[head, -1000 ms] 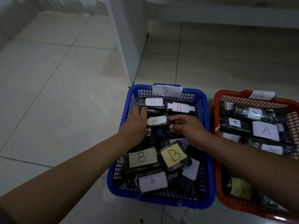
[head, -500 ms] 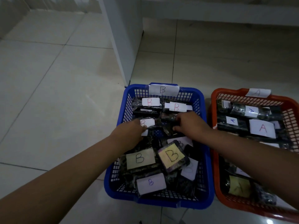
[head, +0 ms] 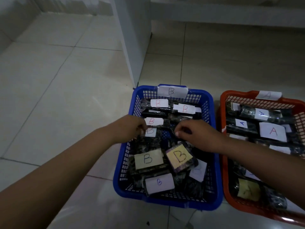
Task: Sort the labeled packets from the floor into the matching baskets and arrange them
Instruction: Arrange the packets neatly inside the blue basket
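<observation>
Two bare forearms are seen, with no sleeves, gloves, watch or bands worn on them. The left hand (head: 132, 128) and right hand (head: 198, 134) are likewise uncovered. A short, pale, unpainted nail is shown on one of the right fingers (head: 177, 134). No rings can be made out.

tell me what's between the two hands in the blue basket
In the head view, between the left hand and right hand lie dark packets, one with a red B label, and a bare patch of the blue basket floor.
</observation>
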A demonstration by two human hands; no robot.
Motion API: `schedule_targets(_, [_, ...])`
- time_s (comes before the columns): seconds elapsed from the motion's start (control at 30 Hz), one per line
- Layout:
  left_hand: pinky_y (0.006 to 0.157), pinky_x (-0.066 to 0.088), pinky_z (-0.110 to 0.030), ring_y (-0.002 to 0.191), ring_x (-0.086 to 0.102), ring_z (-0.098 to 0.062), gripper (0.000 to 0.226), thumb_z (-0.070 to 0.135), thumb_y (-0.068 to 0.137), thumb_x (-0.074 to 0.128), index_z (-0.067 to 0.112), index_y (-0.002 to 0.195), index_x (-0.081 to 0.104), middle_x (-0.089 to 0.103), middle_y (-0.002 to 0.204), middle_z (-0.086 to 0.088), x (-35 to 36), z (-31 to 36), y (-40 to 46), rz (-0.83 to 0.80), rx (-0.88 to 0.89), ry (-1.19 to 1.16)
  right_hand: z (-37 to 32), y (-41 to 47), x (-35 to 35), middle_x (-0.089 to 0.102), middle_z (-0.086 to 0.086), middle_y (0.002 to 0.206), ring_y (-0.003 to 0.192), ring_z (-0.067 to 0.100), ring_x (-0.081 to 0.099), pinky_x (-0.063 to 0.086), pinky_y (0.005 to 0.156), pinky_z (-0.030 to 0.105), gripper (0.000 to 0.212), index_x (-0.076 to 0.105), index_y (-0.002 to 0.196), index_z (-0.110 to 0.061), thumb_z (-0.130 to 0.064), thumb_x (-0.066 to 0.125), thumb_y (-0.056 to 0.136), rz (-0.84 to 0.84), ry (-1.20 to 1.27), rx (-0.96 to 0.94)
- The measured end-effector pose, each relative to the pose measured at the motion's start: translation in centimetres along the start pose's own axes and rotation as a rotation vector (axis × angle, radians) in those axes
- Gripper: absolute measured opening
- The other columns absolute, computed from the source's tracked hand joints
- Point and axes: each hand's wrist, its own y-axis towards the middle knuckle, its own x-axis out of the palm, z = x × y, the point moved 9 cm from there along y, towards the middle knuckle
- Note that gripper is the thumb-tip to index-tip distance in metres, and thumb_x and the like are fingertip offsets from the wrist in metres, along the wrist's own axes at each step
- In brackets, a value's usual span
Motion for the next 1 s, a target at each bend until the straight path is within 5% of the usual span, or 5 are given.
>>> schedule_targets(0.17, [0.090, 0.041, -0.028, 0.112, 0.050, -0.017, 0.041, 0.032, 0.091, 0.058, 0.022, 0.130, 0.052, 0.055, 0.127, 0.001, 1.8, 0.5, -2.4, -0.246, -0.016, 0.104, -3.6, 1.9, 1.4, 0.064, -0.005, 0.117, 0.100, 0.005, 0.056, 0.042, 0.080, 0.014, 0.025, 0.064, 0.116, -0.022, -0.021, 0.056, 0.093, -0.132, 0.023, -0.075])
schedule_targets(0.27, [0.093, 0.032, -0.034, 0.119, 0.038, -0.024, 0.040, 0.036, 0.093, 0.051, 0.026, 0.131, 0.047, 0.052, 0.128, -0.003, 3.4, 1.3, -3.0, -0.171, -0.009, 0.414, -5.7, 3.6, 4.3, 0.062, -0.001, 0.124, 0.107, 0.011, 0.056, 0.041, 0.088, 0.019, 0.032, 0.060, 0.124, -0.018, -0.017, 0.056, 0.092, -0.324, -0.095, -0.116])
schedule_targets(0.63, [0.104, 0.019, -0.044, 0.126, 0.022, -0.024, 0.034, 0.026, 0.096, 0.044, 0.024, 0.130, 0.044, 0.043, 0.137, 0.005, 3.3, 0.2, -4.1, -0.009, 0.010, 0.541, -4.2, 4.5, 7.4, 0.054, 0.010, 0.128, 0.112, 0.025, 0.052, 0.046, 0.088, 0.032, 0.039, 0.051, 0.132, -0.017, -0.010, 0.041, 0.094, -0.499, -0.599, -0.082])
schedule_targets(0.83, [0.104, -0.019, -0.060, 0.137, 0.018, -0.030, 0.051, 0.027, 0.095, 0.040, 0.018, 0.142, 0.026, 0.053, 0.133, -0.006, 4.3, 1.2, -3.9, 0.010, 0.027, 0.760, -3.4, 4.3, 7.7, 0.049, 0.012, 0.134, 0.114, 0.026, 0.050, 0.043, 0.085, 0.031, 0.042, 0.039, 0.140, -0.017, -0.020, 0.039, 0.098, -0.562, -0.607, -0.032])
schedule_targets(1.0, [0.104, -0.019, -0.060, 0.135, 0.019, -0.025, 0.055, 0.018, 0.088, 0.049, 0.019, 0.140, 0.033, 0.049, 0.133, -0.002, 4.8, 0.7, -3.8, 0.014, 0.070, 0.701, -2.4, 3.8, 8.3, 0.023, 0.018, 0.150, 0.127, 0.033, 0.037, 0.040, 0.094, 0.032, 0.058, 0.007, 0.151, -0.020, -0.024, 0.035, 0.100, -0.583, -0.559, 0.057])
